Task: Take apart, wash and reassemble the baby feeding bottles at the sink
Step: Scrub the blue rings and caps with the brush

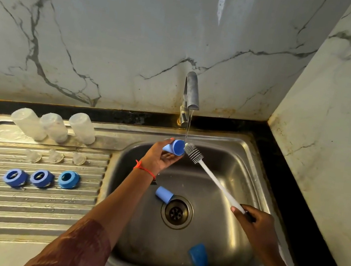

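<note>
Your left hand [159, 160] grips a blue plastic cap [174, 147] under the steel tap [192, 94]. Your right hand [255, 225] grips a white bristle brush [213, 178], its head beside the cap's rim.

— What does the head feed give you?
— I see the left hand [161, 159] holding a blue cap [174, 147] on its side under the thin stream [189, 123] from the tap [192, 92]. The right hand [256, 225] grips the brush [215, 179] by its handle, bristles just beside the cap's mouth.
— And around them?
— Two more caps [164, 194] [198, 256] lie in the sink [233, 163], one beside the drain [177, 212]. On the drainboard [24, 206] at left: three clear bottles [54, 127] far, three teats [55, 156], and three blue rings [41, 178] nearer.
</note>
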